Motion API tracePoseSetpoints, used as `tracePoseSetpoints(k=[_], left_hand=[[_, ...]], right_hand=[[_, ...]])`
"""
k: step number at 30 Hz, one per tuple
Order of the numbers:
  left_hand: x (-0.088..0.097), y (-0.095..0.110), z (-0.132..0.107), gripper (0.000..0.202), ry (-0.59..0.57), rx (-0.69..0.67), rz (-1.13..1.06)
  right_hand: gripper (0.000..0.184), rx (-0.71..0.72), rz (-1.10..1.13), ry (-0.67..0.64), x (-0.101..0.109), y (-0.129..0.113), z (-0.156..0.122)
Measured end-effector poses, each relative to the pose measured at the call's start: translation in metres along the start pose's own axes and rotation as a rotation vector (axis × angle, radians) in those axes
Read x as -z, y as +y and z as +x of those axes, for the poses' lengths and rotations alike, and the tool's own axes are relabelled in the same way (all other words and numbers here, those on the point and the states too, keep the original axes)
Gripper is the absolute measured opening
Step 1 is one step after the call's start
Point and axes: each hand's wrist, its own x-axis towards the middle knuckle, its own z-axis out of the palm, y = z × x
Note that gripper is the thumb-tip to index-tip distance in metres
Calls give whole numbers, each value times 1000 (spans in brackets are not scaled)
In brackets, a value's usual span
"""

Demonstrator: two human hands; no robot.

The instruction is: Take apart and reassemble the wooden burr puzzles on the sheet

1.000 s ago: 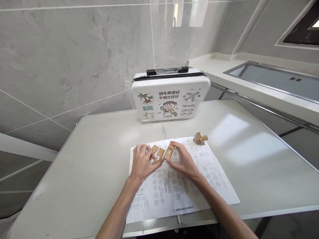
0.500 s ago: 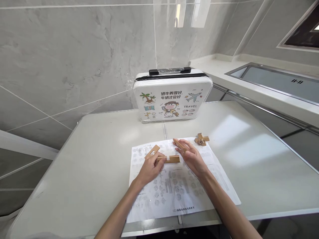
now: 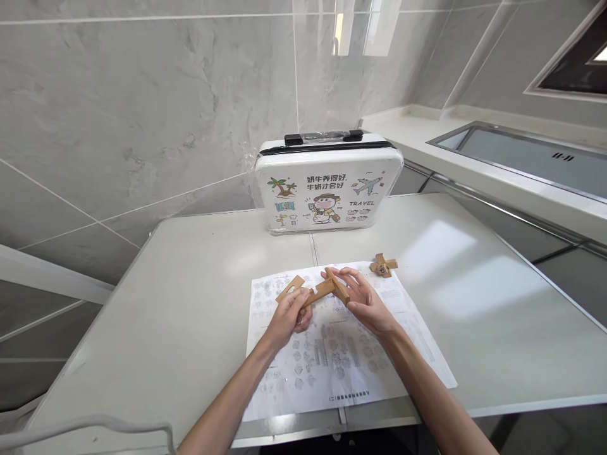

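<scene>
My left hand (image 3: pixel 290 314) is closed on a notched wooden puzzle bar (image 3: pixel 317 292), lifted just above a printed instruction sheet (image 3: pixel 341 360). My right hand (image 3: pixel 364 302) pinches a second wooden bar (image 3: pixel 337 285), which crosses the tip of the first. A third wooden piece (image 3: pixel 290 288) lies flat on the sheet, just left of my left hand. A small assembled wooden cross (image 3: pixel 383 265) rests at the sheet's far right corner.
A white table (image 3: pixel 190 303) carries the sheet. A white cartoon-printed case with a black handle (image 3: pixel 328 184) stands at the table's far edge against a grey marble wall. A counter with a steel sink (image 3: pixel 521 151) runs along the right. A thin white rail (image 3: pixel 95 424) shows at bottom left.
Both hands have lifted their wooden bars off the sheet and brought them together so they cross. One piece stays on the paper at the left.
</scene>
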Motion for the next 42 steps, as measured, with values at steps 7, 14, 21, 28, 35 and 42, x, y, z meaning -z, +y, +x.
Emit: tracePoseSetpoints(k=[7, 14, 21, 28, 35, 42], left_hand=[[4, 3, 1, 46, 23, 45, -6], [13, 6, 3, 49, 4, 101, -8], [15, 5, 2, 48, 7, 104, 0], [16, 4, 3, 48, -30, 94, 33], [10, 5, 1, 47, -73, 66, 93], [6, 4, 0, 47, -110, 37, 147]], right_hand=[[71, 12, 64, -56, 3, -8, 0], [61, -13, -23, -113, 8, -12, -2], [58, -10, -64, -109, 8, -9, -3], [68, -27, -84, -123, 5, -7, -3], [68, -44, -155, -154, -4, -9, -3], [60, -55, -159, -150, -4, -8, -5]])
